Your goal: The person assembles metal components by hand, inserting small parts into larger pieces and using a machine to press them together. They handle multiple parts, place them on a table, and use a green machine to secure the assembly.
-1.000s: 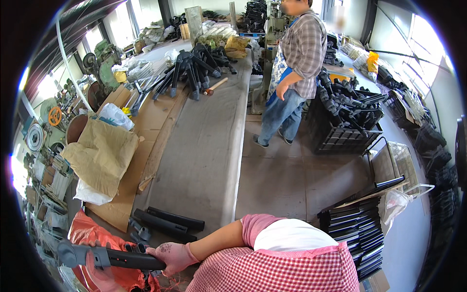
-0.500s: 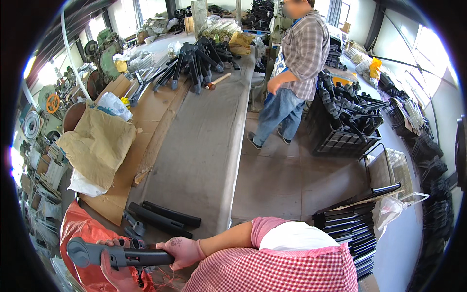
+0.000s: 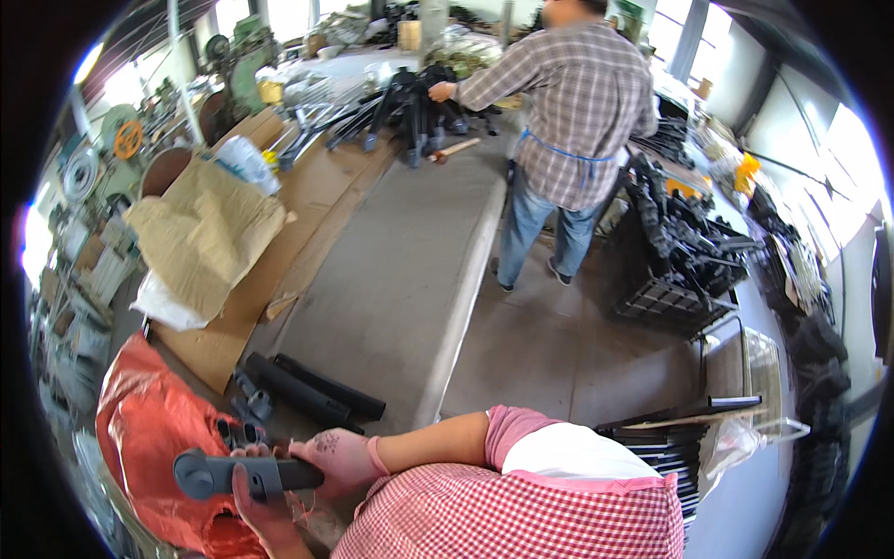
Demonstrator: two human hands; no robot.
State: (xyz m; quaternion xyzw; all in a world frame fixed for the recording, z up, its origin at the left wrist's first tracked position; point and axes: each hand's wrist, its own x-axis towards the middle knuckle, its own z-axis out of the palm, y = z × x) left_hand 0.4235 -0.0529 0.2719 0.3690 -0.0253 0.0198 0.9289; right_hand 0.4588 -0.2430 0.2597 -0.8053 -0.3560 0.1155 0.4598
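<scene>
A dark grey plastic tube with a rounded joint at its left end (image 3: 209,475) is held low at the left front. My left hand (image 3: 261,508), in a pink glove, wraps round its middle from below. At the right end of the tube, my gloved right hand (image 3: 337,458) closes over it with the fingers partly hidden. A red plastic sack (image 3: 140,410) lies behind and beside the tube, with dark parts at its mouth. Just beyond my hands, black curved tubes (image 3: 303,387) and small grey joint pieces (image 3: 251,396) rest on the bench.
The grey-covered bench (image 3: 391,242) runs away from me. At its far end are black legged stands (image 3: 410,112) and a mallet (image 3: 454,151). A co-worker (image 3: 577,121) stands right of it, near a black crate of parts (image 3: 670,289). Brown cloth (image 3: 205,233) lies left.
The tube has shifted right and my right hand covers more of its end. The co-worker has turned away and stretches an arm to the black stands. The whole view has shifted slightly.
</scene>
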